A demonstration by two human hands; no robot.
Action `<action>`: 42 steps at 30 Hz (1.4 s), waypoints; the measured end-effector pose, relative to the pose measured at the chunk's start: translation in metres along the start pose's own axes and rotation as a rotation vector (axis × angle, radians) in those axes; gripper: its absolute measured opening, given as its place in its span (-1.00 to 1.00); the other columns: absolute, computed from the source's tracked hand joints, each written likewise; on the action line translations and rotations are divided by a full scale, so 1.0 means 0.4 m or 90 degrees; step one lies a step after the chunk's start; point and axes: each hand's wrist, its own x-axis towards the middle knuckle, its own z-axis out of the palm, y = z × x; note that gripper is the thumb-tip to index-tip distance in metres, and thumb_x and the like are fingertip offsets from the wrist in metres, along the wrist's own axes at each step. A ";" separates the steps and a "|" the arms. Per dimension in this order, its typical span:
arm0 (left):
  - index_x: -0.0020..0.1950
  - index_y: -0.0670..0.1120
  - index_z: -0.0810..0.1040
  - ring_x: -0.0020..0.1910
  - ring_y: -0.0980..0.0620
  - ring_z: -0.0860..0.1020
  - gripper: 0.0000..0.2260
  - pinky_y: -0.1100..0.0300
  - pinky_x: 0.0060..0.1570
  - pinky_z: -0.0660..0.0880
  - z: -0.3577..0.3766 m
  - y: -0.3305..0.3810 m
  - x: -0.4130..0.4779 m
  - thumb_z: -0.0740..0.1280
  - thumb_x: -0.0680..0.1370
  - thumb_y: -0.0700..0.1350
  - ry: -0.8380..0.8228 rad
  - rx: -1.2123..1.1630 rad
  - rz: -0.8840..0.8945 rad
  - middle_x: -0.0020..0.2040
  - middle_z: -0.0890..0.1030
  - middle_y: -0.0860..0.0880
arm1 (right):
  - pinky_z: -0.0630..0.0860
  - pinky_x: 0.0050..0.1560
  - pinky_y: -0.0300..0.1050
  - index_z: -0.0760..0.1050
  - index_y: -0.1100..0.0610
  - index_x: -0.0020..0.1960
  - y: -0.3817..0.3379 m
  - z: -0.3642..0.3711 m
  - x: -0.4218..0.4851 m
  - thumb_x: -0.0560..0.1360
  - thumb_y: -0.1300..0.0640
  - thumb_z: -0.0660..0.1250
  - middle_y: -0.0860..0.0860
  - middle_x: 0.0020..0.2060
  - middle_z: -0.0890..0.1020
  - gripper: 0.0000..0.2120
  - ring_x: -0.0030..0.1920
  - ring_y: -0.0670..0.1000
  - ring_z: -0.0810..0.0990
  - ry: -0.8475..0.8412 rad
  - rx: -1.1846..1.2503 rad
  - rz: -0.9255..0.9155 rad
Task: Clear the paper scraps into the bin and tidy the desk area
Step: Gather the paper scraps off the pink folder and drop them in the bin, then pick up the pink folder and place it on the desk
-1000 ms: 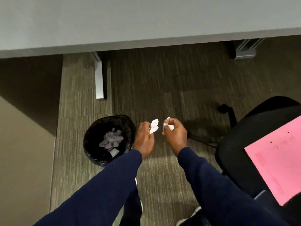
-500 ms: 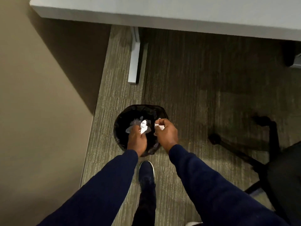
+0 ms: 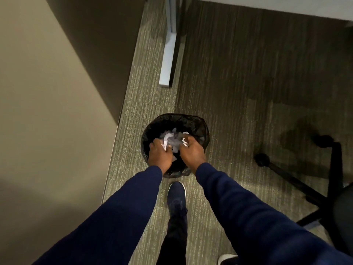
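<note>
A round bin [image 3: 198, 124] with a black liner stands on the carpet, with crumpled white paper scraps [image 3: 174, 141] lying inside it. Both hands are over the bin's opening. My left hand [image 3: 160, 154] pinches a white paper scrap [image 3: 165, 144] at its fingertips. My right hand [image 3: 192, 151] holds another small white scrap [image 3: 185, 141] between thumb and fingers. Dark blue sleeves cover both arms.
A beige wall [image 3: 47, 102] runs along the left. The grey desk leg [image 3: 169, 54] stands beyond the bin, with the desk edge [image 3: 286, 6] at top right. A black office chair base [image 3: 305, 180] with castors sits at the right. My dark shoe [image 3: 176, 194] is just behind the bin.
The view has swung left and closer to the bin. Both hands have gone from beside the bin to over its opening, still holding scraps, and the pink sheet on the chair has left view.
</note>
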 end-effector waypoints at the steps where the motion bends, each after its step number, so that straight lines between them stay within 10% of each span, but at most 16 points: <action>1: 0.26 -0.17 0.38 0.12 -0.22 0.54 -0.71 -0.12 0.15 0.51 -0.001 0.000 0.000 0.31 0.61 -0.07 0.002 0.005 -0.002 0.25 0.42 -0.20 | 0.43 0.07 -0.21 0.39 0.04 0.47 0.000 0.001 -0.001 0.59 0.09 0.26 -0.01 0.22 0.57 -0.56 0.10 0.00 0.55 -0.003 -0.003 -0.001; 20: 0.32 -0.14 0.38 0.20 -0.22 0.51 -0.67 -0.12 0.21 0.49 0.037 0.123 -0.089 0.29 0.61 -0.04 0.007 0.036 0.054 0.30 0.40 -0.18 | 0.51 0.30 0.03 0.42 0.00 0.42 0.021 -0.148 -0.079 0.51 0.03 0.34 0.06 0.32 0.53 -0.52 0.24 0.07 0.57 0.024 0.008 -0.075; 34: 0.32 -0.14 0.42 0.19 -0.18 0.51 -0.69 -0.08 0.20 0.47 0.371 0.472 -0.398 0.28 0.63 -0.04 -0.088 0.099 0.241 0.28 0.43 -0.17 | 0.49 0.13 -0.17 0.44 0.00 0.40 0.223 -0.647 -0.282 0.54 0.06 0.37 0.01 0.33 0.41 -0.57 0.12 -0.03 0.54 0.237 0.064 -0.097; 42: 0.31 -0.13 0.40 0.18 -0.20 0.50 -0.71 -0.15 0.18 0.48 0.628 0.694 -0.663 0.24 0.63 -0.04 -0.204 0.125 0.378 0.29 0.40 -0.16 | 0.61 0.10 0.07 0.50 0.00 0.31 0.404 -0.951 -0.430 0.49 0.07 0.40 0.00 0.24 0.47 -0.61 0.02 0.00 0.63 0.387 0.165 -0.114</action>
